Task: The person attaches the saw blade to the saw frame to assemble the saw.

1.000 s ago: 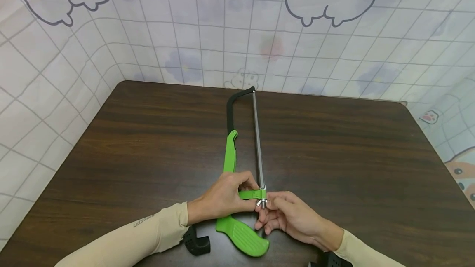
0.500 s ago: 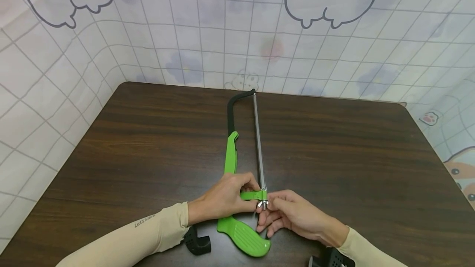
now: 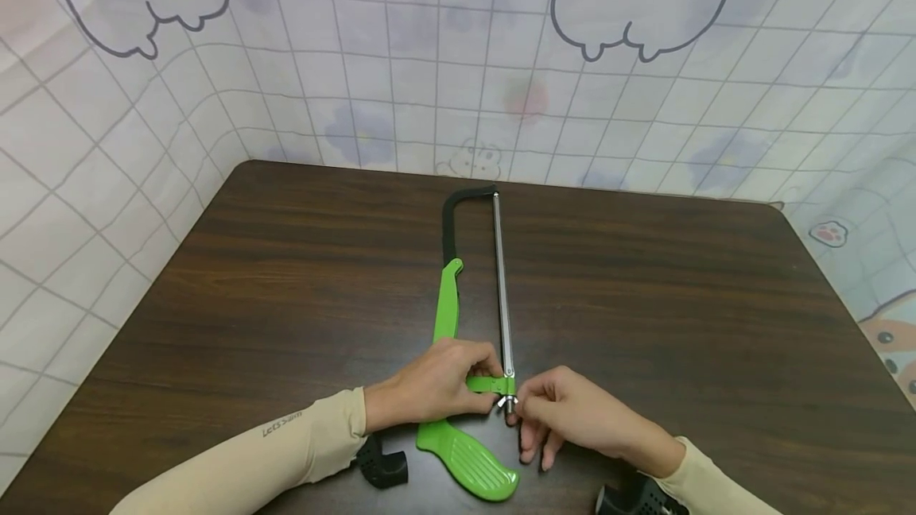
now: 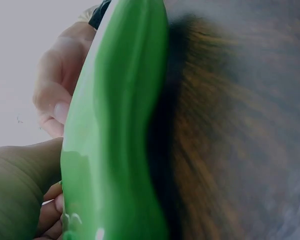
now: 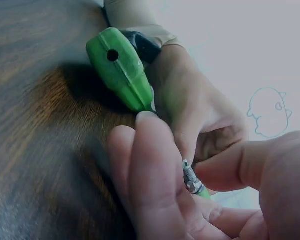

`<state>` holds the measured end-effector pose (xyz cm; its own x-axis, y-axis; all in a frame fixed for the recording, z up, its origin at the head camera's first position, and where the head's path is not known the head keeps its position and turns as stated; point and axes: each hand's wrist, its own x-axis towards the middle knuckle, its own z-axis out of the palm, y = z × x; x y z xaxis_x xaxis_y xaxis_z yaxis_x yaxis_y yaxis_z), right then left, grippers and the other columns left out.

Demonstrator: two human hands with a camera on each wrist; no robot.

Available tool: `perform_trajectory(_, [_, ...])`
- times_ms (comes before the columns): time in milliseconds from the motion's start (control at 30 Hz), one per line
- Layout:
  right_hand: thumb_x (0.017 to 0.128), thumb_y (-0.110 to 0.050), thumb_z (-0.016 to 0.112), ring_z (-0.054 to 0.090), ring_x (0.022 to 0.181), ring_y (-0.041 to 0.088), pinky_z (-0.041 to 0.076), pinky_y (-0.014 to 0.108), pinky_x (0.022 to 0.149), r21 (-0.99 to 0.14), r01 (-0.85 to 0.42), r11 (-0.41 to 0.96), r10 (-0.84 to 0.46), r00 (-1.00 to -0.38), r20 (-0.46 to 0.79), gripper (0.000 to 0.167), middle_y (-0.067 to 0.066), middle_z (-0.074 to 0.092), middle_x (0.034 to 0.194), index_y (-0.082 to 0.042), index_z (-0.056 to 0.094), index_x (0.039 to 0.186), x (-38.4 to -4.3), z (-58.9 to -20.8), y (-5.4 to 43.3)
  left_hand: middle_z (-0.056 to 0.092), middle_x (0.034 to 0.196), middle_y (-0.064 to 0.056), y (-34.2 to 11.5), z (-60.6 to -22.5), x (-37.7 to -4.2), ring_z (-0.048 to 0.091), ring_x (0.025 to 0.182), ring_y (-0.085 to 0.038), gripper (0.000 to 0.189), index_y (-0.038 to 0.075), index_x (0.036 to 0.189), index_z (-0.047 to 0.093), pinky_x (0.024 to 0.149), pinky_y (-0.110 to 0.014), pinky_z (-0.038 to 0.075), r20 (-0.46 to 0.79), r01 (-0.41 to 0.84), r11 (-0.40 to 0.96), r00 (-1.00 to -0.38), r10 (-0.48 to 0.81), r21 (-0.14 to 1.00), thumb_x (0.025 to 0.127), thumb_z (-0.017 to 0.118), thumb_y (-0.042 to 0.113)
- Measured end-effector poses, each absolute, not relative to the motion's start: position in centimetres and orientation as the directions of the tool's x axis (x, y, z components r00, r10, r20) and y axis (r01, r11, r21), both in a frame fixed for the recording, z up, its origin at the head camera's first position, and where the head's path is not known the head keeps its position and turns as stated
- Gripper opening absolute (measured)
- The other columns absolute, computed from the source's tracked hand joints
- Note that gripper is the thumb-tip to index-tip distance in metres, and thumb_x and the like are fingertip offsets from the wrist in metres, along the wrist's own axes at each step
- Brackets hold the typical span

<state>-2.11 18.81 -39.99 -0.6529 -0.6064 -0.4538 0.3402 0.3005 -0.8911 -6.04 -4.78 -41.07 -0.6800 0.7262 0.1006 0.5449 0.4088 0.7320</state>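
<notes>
A hacksaw (image 3: 447, 304) with a green handle and black front frame stretches away from me over the table, its grey blade (image 3: 502, 284) on the right side. My left hand (image 3: 436, 384) grips the green frame near the short lower arm that holds the blade's near end. At that end sits a silver wing nut (image 3: 506, 404) on a threaded bolt (image 5: 189, 172). My right hand (image 3: 572, 416) has thumb and index fingertips at the wing nut, its other fingers hanging below. In the left wrist view the green handle (image 4: 120, 120) hides most of the work.
The dark wooden table (image 3: 322, 261) has its far edge against a patterned cloth (image 3: 401, 78) that hangs behind and at the sides. Black wrist devices (image 3: 382, 467) sit under both wrists.
The far end of the saw has come slightly lower and right in the head view. My right hand's fingers have shifted and spread lower around the wing nut. My left hand keeps its grip.
</notes>
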Motion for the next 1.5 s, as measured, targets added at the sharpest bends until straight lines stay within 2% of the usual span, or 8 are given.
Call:
perform_trajectory(300, [0.105, -0.012, 0.048, 0.067, 0.060, 0.014, 0.056, 0.029, 0.050, -0.892, 0.213, 0.400, -0.605, -0.669, -0.431, 0.027, 0.005, 0.067, 0.068, 0.002, 0.069, 0.096, -2.2, -39.6, 18.7, 0.070, 0.084, 0.005, -4.8, -41.2, -6.4, 0.049, 0.069, 0.005, 0.016, 0.014, 0.100, 0.070, 0.065, -0.012, 0.045, 0.105, 0.567, 0.417, -0.671, 0.734, 0.710, 0.085, 0.077, 0.013])
perform_trajectory(533, [0.103, -0.017, 0.055, 0.058, 0.042, 0.012, 0.052, 0.035, 0.043, -0.841, -0.022, 0.541, -0.591, -0.721, -0.361, 0.026, 0.000, 0.064, 0.057, -0.012, 0.069, 0.081, -2.3, -39.5, 18.6, 0.074, 0.090, 0.001, -4.9, -41.2, -6.6, 0.056, 0.074, 0.004, 0.015, 0.012, 0.101, 0.071, 0.070, -0.013, 0.049, 0.115, 0.605, 0.424, -0.652, 0.749, 0.674, 0.088, 0.078, 0.013])
perform_trajectory(633, [0.103, -0.018, 0.056, 0.054, 0.038, 0.009, 0.049, 0.032, 0.041, -0.806, -0.107, 0.582, -0.592, -0.736, -0.329, 0.028, -0.004, 0.062, 0.055, -0.016, 0.067, 0.077, -2.4, -39.6, 18.4, 0.076, 0.093, 0.000, -4.9, -41.0, -6.6, 0.060, 0.078, 0.002, 0.015, 0.011, 0.102, 0.073, 0.072, -0.013, 0.050, 0.116, 0.630, 0.435, -0.642, 0.758, 0.644, 0.089, 0.078, 0.015])
perform_trajectory(833, [0.102, -0.019, 0.056, 0.047, 0.042, -0.001, 0.040, 0.020, 0.046, -0.724, -0.287, 0.627, -0.616, -0.752, -0.235, 0.029, -0.015, 0.053, 0.054, -0.022, 0.063, 0.075, -2.5, -39.6, 18.2, 0.077, 0.098, 0.002, -5.0, -40.7, -6.6, 0.063, 0.082, -0.001, 0.016, 0.013, 0.105, 0.076, 0.076, -0.016, 0.050, 0.134, 0.685, 0.463, -0.628, 0.767, 0.562, 0.090, 0.079, 0.018])
perform_trajectory(1033, [0.099, -0.014, 0.058, 0.029, 0.047, -0.008, 0.026, 0.014, 0.048, -0.619, -0.476, 0.625, -0.658, -0.747, -0.090, 0.029, -0.019, 0.034, 0.056, -0.023, 0.055, 0.072, -2.3, -39.9, 17.9, 0.078, 0.098, 0.006, -5.0, -40.5, -6.6, 0.059, 0.084, -0.005, 0.015, 0.016, 0.104, 0.079, 0.074, -0.017, 0.048, 0.150, 0.727, 0.491, -0.619, 0.771, 0.480, 0.090, 0.080, 0.023])
perform_trajectory(1167, [0.098, -0.014, 0.059, 0.025, 0.047, -0.007, 0.023, 0.015, 0.048, -0.588, -0.488, 0.645, -0.649, -0.756, -0.085, 0.030, -0.019, 0.030, 0.055, -0.023, 0.053, 0.070, -2.2, -40.1, 17.7, 0.079, 0.097, 0.008, -4.9, -40.6, -6.6, 0.058, 0.084, -0.006, 0.016, 0.017, 0.103, 0.080, 0.072, -0.016, 0.047, 0.153, 0.744, 0.500, -0.612, 0.776, 0.444, 0.089, 0.081, 0.025])
perform_trajectory(1400, [0.099, -0.018, 0.061, 0.030, 0.046, -0.005, 0.026, 0.016, 0.048, -0.589, -0.442, 0.676, -0.626, -0.767, -0.143, 0.028, -0.018, 0.035, 0.054, -0.025, 0.058, 0.072, -2.3, -40.1, 18.0, 0.075, 0.105, 0.005, -5.3, -40.8, -6.9, 0.064, 0.095, -0.007, 0.020, 0.017, 0.109, 0.076, 0.084, -0.022, 0.052, 0.088, 0.730, 0.489, -0.593, 0.800, 0.478, 0.092, 0.079, 0.028])
perform_trajectory(1500, [0.100, -0.021, 0.062, 0.032, 0.047, -0.005, 0.027, 0.016, 0.048, -0.603, -0.439, 0.667, -0.634, -0.759, -0.148, 0.026, -0.018, 0.037, 0.055, -0.025, 0.060, 0.075, -2.4, -40.0, 18.6, 0.074, 0.108, 0.004, -6.3, -40.7, -7.2, 0.065, 0.099, -0.009, 0.023, 0.017, 0.112, 0.076, 0.087, -0.025, 0.054, 0.138, 0.758, 0.477, -0.584, 0.800, 0.445, 0.093, 0.077, 0.030])
